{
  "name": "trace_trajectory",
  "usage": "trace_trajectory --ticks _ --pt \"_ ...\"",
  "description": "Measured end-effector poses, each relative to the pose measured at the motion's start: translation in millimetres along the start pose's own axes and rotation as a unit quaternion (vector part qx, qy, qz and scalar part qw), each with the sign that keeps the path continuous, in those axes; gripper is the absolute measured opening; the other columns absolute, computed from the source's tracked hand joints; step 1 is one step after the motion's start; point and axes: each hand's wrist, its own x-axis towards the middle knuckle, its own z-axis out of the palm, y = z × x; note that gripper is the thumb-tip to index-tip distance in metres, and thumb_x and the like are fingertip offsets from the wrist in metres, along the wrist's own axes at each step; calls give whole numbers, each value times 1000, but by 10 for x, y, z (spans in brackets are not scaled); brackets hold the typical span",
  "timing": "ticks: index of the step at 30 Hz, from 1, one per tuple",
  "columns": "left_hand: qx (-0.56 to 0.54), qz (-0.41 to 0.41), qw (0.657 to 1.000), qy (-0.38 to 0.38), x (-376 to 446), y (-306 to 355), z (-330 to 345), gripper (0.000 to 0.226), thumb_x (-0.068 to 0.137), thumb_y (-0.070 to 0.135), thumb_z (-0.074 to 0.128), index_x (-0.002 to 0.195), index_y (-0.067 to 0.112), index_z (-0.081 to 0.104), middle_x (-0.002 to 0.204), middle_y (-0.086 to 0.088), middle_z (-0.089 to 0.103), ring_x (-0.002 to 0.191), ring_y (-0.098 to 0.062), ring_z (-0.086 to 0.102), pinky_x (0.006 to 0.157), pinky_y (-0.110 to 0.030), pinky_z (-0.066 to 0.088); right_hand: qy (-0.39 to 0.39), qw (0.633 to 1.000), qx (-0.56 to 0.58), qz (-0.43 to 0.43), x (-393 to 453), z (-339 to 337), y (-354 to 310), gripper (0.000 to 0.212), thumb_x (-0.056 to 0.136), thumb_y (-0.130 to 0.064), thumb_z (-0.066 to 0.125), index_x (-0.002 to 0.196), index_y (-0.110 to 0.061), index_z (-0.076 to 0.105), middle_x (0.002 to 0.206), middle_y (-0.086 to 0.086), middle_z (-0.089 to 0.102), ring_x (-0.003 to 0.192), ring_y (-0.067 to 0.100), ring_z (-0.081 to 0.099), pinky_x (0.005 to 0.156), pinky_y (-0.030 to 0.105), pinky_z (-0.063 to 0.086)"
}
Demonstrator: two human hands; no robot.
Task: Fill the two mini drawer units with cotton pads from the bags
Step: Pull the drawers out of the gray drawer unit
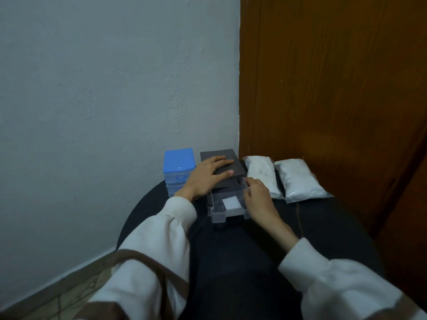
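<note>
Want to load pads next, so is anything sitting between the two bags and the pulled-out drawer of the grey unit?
Only the right hand, at the clear drawer's right edge, lies between it and the bags. The drawer top is open, one white pad inside. The left hand rests on the grey unit.

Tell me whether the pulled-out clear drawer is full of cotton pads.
No, the clear drawer pulled out of the grey drawer unit holds only one white cotton pad on its floor.

Home room corner: plaster wall (104,88), wooden door (335,88).
</note>
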Motion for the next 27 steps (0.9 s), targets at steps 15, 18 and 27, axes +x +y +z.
trace_trajectory --ticks 15,18,27 --pt "-15 -4 1000 -1 17 12 5 48 94 48 44 139 33 41 151 3 32 136 -17 29 109 -35 22 -21 998 57 28 -308 -238 178 27 98 -13 43 123 -15 53 117 -1 51 92 0 44 63 9 36" --pt "-14 4 1000 8 26 -30 28 48 94 49 44 139 32 42 150 2 34 136 -17 31 109 -36 24 -1 991 115 61 -392 -348 323 26 98 -14 44 122 -17 54 108 -4 52 89 2 48 62 11 39" --pt "-14 16 999 37 11 -23 56 45 94 44 45 137 29 45 148 -1 37 134 -19 33 110 -37 25 72 976 104 176 -455 -649 1047 31 97 -23 47 127 -15 53 127 6 56 104 13 51 77 23 38"
